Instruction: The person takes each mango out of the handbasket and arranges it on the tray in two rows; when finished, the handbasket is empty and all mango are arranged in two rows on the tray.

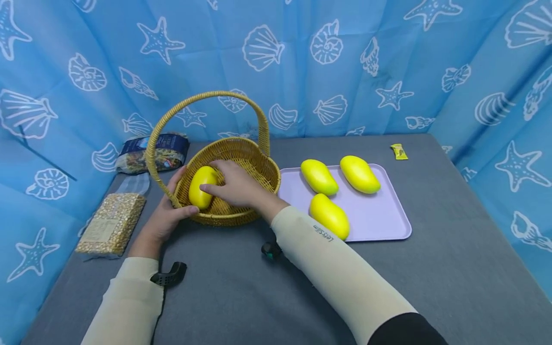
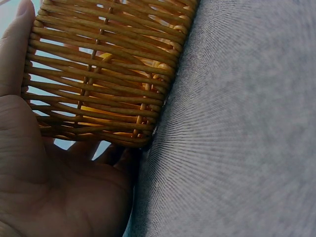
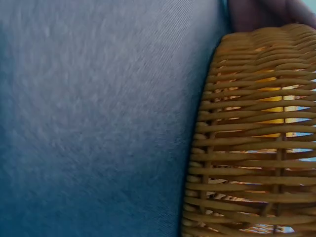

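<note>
A wicker basket (image 1: 228, 219) with a tall arched handle stands on the grey cloth. My left hand (image 1: 166, 215) holds its left side, thumb on the front rim and fingers around the outer wall. In the left wrist view that hand's palm (image 2: 74, 192) lies against the woven side. One yellow mango (image 1: 201, 191) rests inside the basket at the left. My right hand (image 1: 239, 184) reaches in over the rim and grips this mango between thumb and fingers. The right wrist view shows only the basket's outer weave (image 3: 252, 138), with yellow glimpsed through the gaps.
A lilac tray (image 1: 379, 223) right of the basket bears three more mangoes (image 1: 329, 215). A small yellow packet (image 1: 399, 151) lies at the far right. On the left are a bag of pale grains (image 1: 112, 225) and a dark-topped food bag (image 1: 151, 153). A blue curtain (image 1: 302, 62) surrounds the table.
</note>
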A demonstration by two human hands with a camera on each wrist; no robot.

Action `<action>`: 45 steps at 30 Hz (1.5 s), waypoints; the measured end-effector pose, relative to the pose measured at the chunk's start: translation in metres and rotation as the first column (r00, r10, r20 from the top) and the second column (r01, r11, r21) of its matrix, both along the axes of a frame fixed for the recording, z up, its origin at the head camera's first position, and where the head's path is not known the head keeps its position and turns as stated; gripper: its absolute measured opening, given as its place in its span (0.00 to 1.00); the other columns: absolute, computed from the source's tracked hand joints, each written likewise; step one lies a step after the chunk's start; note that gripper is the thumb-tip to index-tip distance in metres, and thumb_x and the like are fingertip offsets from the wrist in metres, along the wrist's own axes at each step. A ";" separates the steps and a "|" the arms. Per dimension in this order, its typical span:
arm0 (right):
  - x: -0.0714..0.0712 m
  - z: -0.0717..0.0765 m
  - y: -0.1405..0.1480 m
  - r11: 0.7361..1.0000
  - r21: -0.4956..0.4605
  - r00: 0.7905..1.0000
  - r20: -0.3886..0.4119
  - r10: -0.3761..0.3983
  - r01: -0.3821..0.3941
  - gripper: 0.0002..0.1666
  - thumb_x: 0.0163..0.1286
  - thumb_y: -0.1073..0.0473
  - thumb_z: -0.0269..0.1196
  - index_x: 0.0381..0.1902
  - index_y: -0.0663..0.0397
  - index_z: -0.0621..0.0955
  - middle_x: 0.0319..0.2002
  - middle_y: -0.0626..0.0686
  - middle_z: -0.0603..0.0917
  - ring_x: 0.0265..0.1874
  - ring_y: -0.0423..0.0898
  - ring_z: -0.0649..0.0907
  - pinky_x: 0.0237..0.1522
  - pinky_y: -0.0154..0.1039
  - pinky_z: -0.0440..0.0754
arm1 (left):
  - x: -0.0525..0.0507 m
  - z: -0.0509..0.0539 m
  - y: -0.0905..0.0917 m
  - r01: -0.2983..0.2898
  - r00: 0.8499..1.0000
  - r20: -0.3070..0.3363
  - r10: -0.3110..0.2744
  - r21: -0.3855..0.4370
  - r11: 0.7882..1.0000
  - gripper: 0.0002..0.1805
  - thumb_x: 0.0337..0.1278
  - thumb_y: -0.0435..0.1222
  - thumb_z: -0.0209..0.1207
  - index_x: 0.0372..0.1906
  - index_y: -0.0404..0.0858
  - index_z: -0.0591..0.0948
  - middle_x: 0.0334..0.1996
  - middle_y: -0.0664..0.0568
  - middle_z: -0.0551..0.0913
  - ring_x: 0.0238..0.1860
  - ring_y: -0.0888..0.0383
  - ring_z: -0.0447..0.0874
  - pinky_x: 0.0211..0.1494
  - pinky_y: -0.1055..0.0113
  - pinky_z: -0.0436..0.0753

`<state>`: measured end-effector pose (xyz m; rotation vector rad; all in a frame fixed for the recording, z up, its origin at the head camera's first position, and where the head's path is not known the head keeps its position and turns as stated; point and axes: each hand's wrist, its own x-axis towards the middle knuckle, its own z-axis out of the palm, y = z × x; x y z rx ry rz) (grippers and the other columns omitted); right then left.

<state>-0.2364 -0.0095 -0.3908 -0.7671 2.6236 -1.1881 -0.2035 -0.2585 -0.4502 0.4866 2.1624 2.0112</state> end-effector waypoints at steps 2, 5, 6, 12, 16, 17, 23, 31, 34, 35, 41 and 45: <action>-0.001 -0.001 -0.003 0.999 0.041 1.000 -0.008 0.015 -0.014 0.43 0.82 0.38 0.62 0.85 0.51 0.67 0.79 0.57 0.70 0.74 0.51 0.72 0.72 0.51 0.72 | 0.000 0.000 0.000 0.005 1.000 0.001 -0.005 0.006 1.000 0.58 0.68 0.23 0.63 0.90 0.60 0.46 0.87 0.46 0.49 0.79 0.47 0.57 0.69 0.71 0.71; -0.003 -0.004 -0.007 0.994 0.096 0.998 0.041 0.051 -0.055 0.44 0.82 0.35 0.60 0.87 0.43 0.64 0.81 0.58 0.65 0.75 0.53 0.71 0.72 0.54 0.72 | 0.001 -0.001 0.000 0.007 1.000 0.003 -0.007 0.014 1.000 0.58 0.68 0.23 0.63 0.90 0.59 0.46 0.87 0.45 0.49 0.78 0.47 0.58 0.68 0.70 0.72; -0.004 -0.005 -0.008 0.991 0.112 0.996 0.061 0.067 -0.074 0.44 0.83 0.35 0.60 0.88 0.40 0.63 0.82 0.59 0.63 0.75 0.54 0.70 0.72 0.55 0.72 | 0.001 -0.001 -0.001 0.007 1.000 0.005 -0.007 0.016 1.000 0.58 0.68 0.23 0.63 0.90 0.59 0.46 0.87 0.44 0.49 0.78 0.47 0.59 0.68 0.70 0.73; -0.007 -0.007 -0.012 0.971 0.187 0.985 0.115 0.128 -0.148 0.42 0.81 0.30 0.58 0.87 0.29 0.65 0.85 0.59 0.57 0.80 0.59 0.62 0.74 0.61 0.67 | 0.001 0.000 0.000 0.011 1.000 0.009 -0.012 0.034 0.999 0.57 0.68 0.23 0.63 0.91 0.58 0.46 0.87 0.45 0.49 0.78 0.46 0.59 0.67 0.69 0.75; -0.008 -0.009 -0.011 0.971 0.146 0.979 0.109 0.174 -0.189 0.36 0.81 0.34 0.61 0.81 0.31 0.72 0.76 0.55 0.68 0.67 0.50 0.72 0.62 0.50 0.76 | 0.001 0.001 0.000 0.010 1.000 0.019 -0.010 0.025 1.000 0.57 0.69 0.25 0.64 0.91 0.60 0.46 0.87 0.45 0.49 0.79 0.45 0.58 0.66 0.69 0.76; -0.009 -0.008 -0.011 0.972 0.131 0.977 0.106 0.183 -0.197 0.34 0.81 0.35 0.63 0.79 0.32 0.73 0.74 0.54 0.70 0.63 0.49 0.74 0.59 0.48 0.77 | 0.001 0.001 0.000 0.009 1.000 0.023 -0.009 0.023 1.000 0.57 0.70 0.25 0.64 0.91 0.60 0.46 0.87 0.45 0.49 0.80 0.44 0.57 0.66 0.69 0.76; -0.011 -0.009 -0.012 0.981 0.091 0.983 0.088 0.162 -0.170 0.40 0.75 0.48 0.74 0.78 0.43 0.70 0.69 0.55 0.73 0.56 0.47 0.76 0.54 0.43 0.78 | 0.001 0.002 0.000 0.006 1.000 0.019 -0.006 0.029 1.000 0.58 0.69 0.22 0.62 0.91 0.59 0.46 0.87 0.45 0.49 0.80 0.43 0.56 0.68 0.69 0.74; -0.009 -0.009 -0.013 0.980 0.180 0.994 0.090 0.069 -0.085 0.53 0.73 0.53 0.74 0.88 0.39 0.61 0.72 0.60 0.69 0.54 0.49 0.77 0.50 0.45 0.80 | 0.000 0.001 0.000 0.007 1.000 0.013 -0.008 0.042 0.999 0.58 0.68 0.20 0.61 0.91 0.57 0.47 0.87 0.45 0.50 0.80 0.44 0.58 0.69 0.68 0.74; -0.007 -0.008 -0.013 0.965 0.253 0.997 0.058 0.058 -0.071 0.51 0.74 0.54 0.73 0.88 0.33 0.62 0.73 0.61 0.68 0.55 0.50 0.75 0.50 0.46 0.80 | 0.000 0.001 0.001 0.004 1.000 0.011 -0.004 0.038 0.999 0.58 0.67 0.19 0.61 0.91 0.58 0.47 0.87 0.45 0.51 0.81 0.42 0.56 0.70 0.67 0.74; -0.006 -0.008 -0.013 0.959 0.276 0.998 0.046 0.052 -0.063 0.51 0.74 0.54 0.73 0.88 0.31 0.63 0.73 0.61 0.68 0.56 0.50 0.74 0.50 0.46 0.79 | 0.000 0.001 0.001 0.002 1.000 0.009 -0.002 0.036 0.999 0.58 0.67 0.19 0.61 0.91 0.58 0.47 0.87 0.45 0.52 0.81 0.42 0.56 0.70 0.68 0.74; -0.006 -0.007 -0.015 0.937 0.346 0.999 -0.048 -0.018 0.034 0.52 0.72 0.52 0.75 0.87 0.41 0.64 0.73 0.57 0.71 0.64 0.52 0.72 0.60 0.49 0.78 | -0.001 0.001 0.000 0.003 1.000 0.003 -0.003 0.037 0.999 0.58 0.66 0.18 0.60 0.91 0.57 0.47 0.87 0.44 0.52 0.81 0.39 0.55 0.70 0.67 0.73; -0.008 -0.007 -0.015 0.939 0.334 0.995 -0.077 -0.066 0.088 0.52 0.72 0.52 0.76 0.86 0.49 0.64 0.76 0.58 0.69 0.67 0.51 0.75 0.65 0.48 0.77 | -0.001 0.000 0.000 -0.006 1.000 0.003 0.006 0.027 1.000 0.58 0.66 0.19 0.61 0.91 0.58 0.48 0.87 0.45 0.52 0.81 0.39 0.55 0.71 0.67 0.72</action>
